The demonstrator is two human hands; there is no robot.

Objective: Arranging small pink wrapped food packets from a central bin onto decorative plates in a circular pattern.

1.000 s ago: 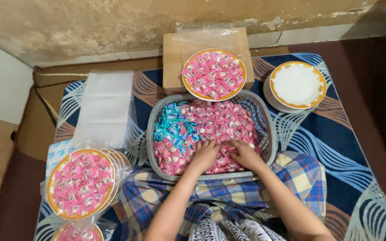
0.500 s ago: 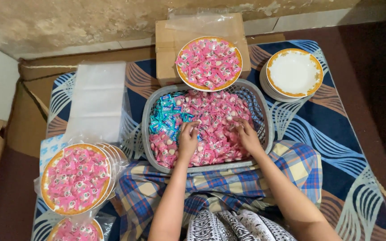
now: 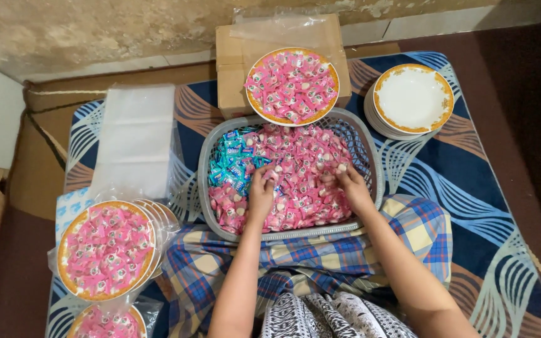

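A grey plastic basket (image 3: pixel 370 150) sits in front of me, filled with pink wrapped candies (image 3: pixel 305 159) and a patch of blue wrapped candies (image 3: pixel 230 164) at its left. My left hand (image 3: pixel 260 194) rests in the pink candies near the basket's middle, fingers curled on some. A little to its right, my right hand (image 3: pixel 349 184) is also down in the pink candies, fingers closed around a few. Behind the basket, a gold-rimmed plate of pink candies (image 3: pixel 292 84) stands on a cardboard box (image 3: pixel 233 62).
A stack of empty white gold-rimmed plates (image 3: pixel 412 99) lies at the back right. Clear plastic bags (image 3: pixel 134 141) lie at the left. Bagged plates of pink candies (image 3: pixel 106 249) sit at the front left, another (image 3: pixel 104 324) below. A blue patterned mat (image 3: pixel 471 188) covers the floor.
Both hands have moved farther into the basket, from its near edge toward the middle of the pink candies. The camera view has shifted slightly.
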